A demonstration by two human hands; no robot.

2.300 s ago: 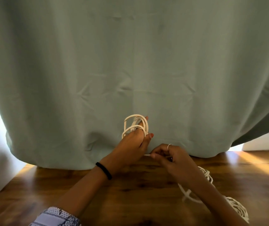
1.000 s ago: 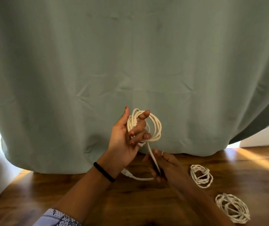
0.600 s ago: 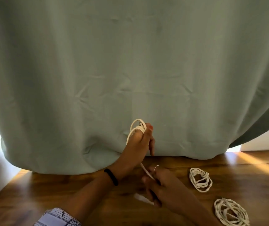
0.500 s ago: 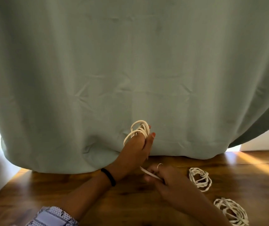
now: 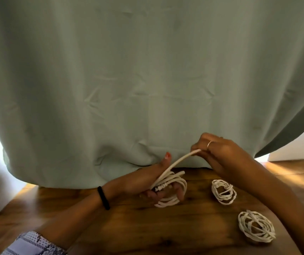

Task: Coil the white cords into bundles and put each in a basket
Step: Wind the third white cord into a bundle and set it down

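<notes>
Two coiled white bundles (image 5: 224,191) on wooden table (image 5: 147,229).

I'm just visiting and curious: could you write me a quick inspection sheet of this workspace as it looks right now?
Surface: wooden table.
Job's things: white cord looped round the left hand, its free end pinched by the right hand; two finished bundles lie on the table, nearer bundle and farther bundle. No basket seen.
Clutter: nothing seen.
Grippers: both hands busy on the cord.
Cables: only the cords.
Surroundings: grey-green curtain behind the table.
</notes>
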